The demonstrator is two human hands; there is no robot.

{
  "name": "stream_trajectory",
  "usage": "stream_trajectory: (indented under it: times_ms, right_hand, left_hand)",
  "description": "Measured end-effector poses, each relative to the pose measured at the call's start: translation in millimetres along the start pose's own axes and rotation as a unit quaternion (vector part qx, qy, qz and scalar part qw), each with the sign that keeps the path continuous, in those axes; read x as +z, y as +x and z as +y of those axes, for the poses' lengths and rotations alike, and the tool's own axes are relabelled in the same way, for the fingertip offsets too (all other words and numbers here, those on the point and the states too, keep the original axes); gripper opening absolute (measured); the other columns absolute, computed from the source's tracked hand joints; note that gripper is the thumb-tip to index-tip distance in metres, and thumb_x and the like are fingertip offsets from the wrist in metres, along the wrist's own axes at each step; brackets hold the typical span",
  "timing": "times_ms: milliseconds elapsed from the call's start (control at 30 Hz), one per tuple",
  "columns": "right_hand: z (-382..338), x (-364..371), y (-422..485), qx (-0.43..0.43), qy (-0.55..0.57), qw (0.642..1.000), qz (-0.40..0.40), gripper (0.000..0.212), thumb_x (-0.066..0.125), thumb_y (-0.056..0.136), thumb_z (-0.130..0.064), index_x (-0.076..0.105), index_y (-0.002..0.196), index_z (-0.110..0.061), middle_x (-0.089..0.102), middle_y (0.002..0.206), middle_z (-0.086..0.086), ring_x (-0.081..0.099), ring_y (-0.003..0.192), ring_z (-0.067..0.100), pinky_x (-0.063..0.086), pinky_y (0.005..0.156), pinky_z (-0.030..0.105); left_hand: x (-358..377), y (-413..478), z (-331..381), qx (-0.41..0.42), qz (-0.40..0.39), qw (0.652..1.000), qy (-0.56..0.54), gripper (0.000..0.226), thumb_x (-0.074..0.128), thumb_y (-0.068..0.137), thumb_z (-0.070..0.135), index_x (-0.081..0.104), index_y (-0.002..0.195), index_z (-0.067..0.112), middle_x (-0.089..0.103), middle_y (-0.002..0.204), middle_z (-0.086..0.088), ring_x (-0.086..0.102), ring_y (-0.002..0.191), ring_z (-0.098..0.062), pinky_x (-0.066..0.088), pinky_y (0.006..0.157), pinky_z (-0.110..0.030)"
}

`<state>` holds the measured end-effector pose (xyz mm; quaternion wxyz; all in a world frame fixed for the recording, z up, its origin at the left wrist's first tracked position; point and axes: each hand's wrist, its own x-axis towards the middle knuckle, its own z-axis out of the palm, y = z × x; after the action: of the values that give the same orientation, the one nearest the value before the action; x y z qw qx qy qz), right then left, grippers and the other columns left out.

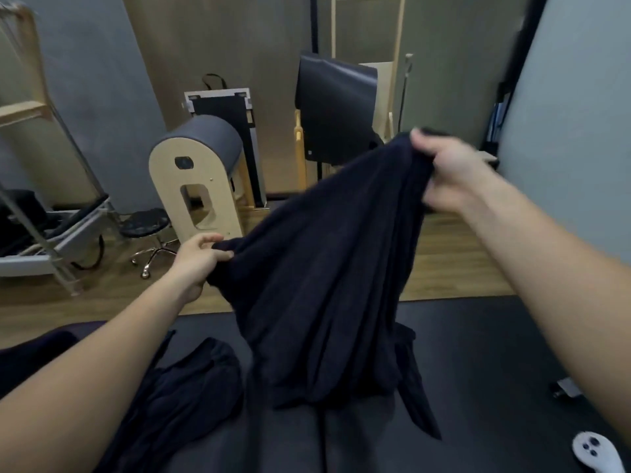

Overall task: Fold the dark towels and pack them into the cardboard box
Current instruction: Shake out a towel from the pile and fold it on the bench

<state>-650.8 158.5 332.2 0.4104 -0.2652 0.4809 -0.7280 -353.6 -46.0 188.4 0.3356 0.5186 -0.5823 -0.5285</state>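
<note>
Left grip pinches a low corner of the dark towel between thumb and curled fingers. Right grip clutches its bunched top edge, held higher. The cloth hangs onto the black table, beside a second dark towel.

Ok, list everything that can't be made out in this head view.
- Cardboard box: not in the head view at all.
- Right hand: motion-blurred, so exactly how its fingers lie on the held towel is unclear.
- Dark cloth on the black padded surface: dark on dark and partly behind the held towel, so the number of towels is unclear.
- White device: cut off by the bottom edge.
</note>
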Motion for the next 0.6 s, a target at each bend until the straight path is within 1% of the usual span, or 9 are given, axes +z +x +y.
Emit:
stream_trajectory:
  times_ms: [67,100,167,267,367,433,467,533,600]
  right_hand:
    - [-45.1,10.9,8.2,-0.089,0.062,0.994,-0.014,0.022,0.052,0.1,-0.021,0.066,0.094,-0.006,0.072,0.081,0.008,0.072,0.076,0.023,0.06,0.069,0.033]
    - [-56.0,17.8,11.7,-0.12,0.027,0.992,-0.017,0.022,0.052,0.1,-0.022,0.066,0.104,-0.005,0.071,0.087,0.008,0.072,0.081,0.024,0.059,0.071,0.035]
    - [-61.2,28.1,14.4,-0.117,-0.118,0.986,-0.02,0.027,0.052,0.1,-0.025,0.061,0.124,-0.014,0.07,0.105,0.005,0.071,0.095,0.023,0.059,0.076,0.036]
    - [-62.4,52.1,10.6,-0.114,-0.242,0.959,-0.097,0.026,0.052,0.099,-0.019,0.057,0.123,-0.028,0.067,0.116,0.004,0.07,0.097,0.021,0.059,0.075,0.036]
    - [-62.8,57.0,6.2,-0.107,-0.203,0.967,-0.114,0.036,0.046,0.098,-0.006,0.061,0.123,-0.027,0.069,0.105,0.004,0.067,0.081,0.017,0.055,0.065,0.028]
    - [-58.9,48.4,4.2,-0.089,-0.189,0.972,-0.109,0.038,0.045,0.098,-0.005,0.062,0.123,-0.026,0.068,0.106,0.005,0.067,0.084,0.019,0.055,0.067,0.03]
    - [-58.5,43.0,2.3,-0.084,-0.192,0.971,-0.113,0.037,0.044,0.099,-0.006,0.062,0.122,-0.027,0.069,0.105,0.004,0.068,0.085,0.018,0.055,0.068,0.031]
    - [-67.6,36.5,-2.1,-0.09,-0.154,0.979,-0.101,0.036,0.04,0.103,-0.009,0.06,0.124,-0.03,0.07,0.102,0.001,0.07,0.08,0.016,0.055,0.066,0.029]
    - [-86.1,29.3,-7.7,-0.125,-0.088,0.986,-0.066,0.038,0.038,0.104,-0.009,0.055,0.131,-0.029,0.07,0.102,0.0,0.071,0.081,0.016,0.056,0.067,0.031]
  left_hand:
    - [2.1,-1.8,-20.4,-0.001,-0.02,1.0,0.003,0.038,0.063,0.089,-0.007,0.064,0.123,0.009,0.068,0.09,-0.001,0.059,0.079,-0.016,0.046,0.068,-0.029]
    - [4.6,-2.3,-28.0,0.003,-0.025,1.0,0.012,0.036,0.063,0.089,-0.005,0.065,0.122,0.007,0.066,0.084,0.0,0.055,0.074,-0.015,0.041,0.064,-0.027]
    - [17.4,-7.5,-39.6,-0.012,-0.065,0.997,0.042,0.031,0.069,0.089,0.006,0.068,0.12,0.012,0.068,0.089,0.001,0.056,0.079,-0.016,0.04,0.065,-0.026]
    - [59.8,-25.4,-65.3,-0.078,-0.165,0.978,0.103,0.044,0.075,0.088,0.025,0.06,0.129,0.017,0.071,0.11,-0.003,0.063,0.089,-0.017,0.042,0.067,-0.027]
    - [118.8,-59.8,-86.3,-0.098,-0.224,0.965,0.099,0.062,0.074,0.09,0.031,0.044,0.143,0.019,0.059,0.123,-0.001,0.059,0.105,-0.019,0.045,0.075,-0.029]
    - [150.7,-74.7,-93.7,-0.085,-0.249,0.964,0.038,0.069,0.074,0.09,0.027,0.037,0.148,0.027,0.053,0.122,0.005,0.057,0.107,-0.016,0.049,0.082,-0.027]
    - [164.9,-78.4,-95.5,-0.079,-0.269,0.96,0.013,0.067,0.075,0.09,0.025,0.038,0.146,0.031,0.054,0.123,0.008,0.057,0.109,-0.015,0.05,0.087,-0.027]
    - [184.8,-82.3,-91.7,-0.055,-0.312,0.948,0.025,0.044,0.071,0.093,0.022,0.055,0.133,0.026,0.065,0.121,0.01,0.063,0.109,-0.014,0.052,0.094,-0.03]
    - [196.0,-79.5,-82.6,-0.032,-0.322,0.944,0.07,0.019,0.061,0.099,0.02,0.069,0.115,0.025,0.074,0.108,0.007,0.067,0.104,-0.017,0.053,0.097,-0.037]
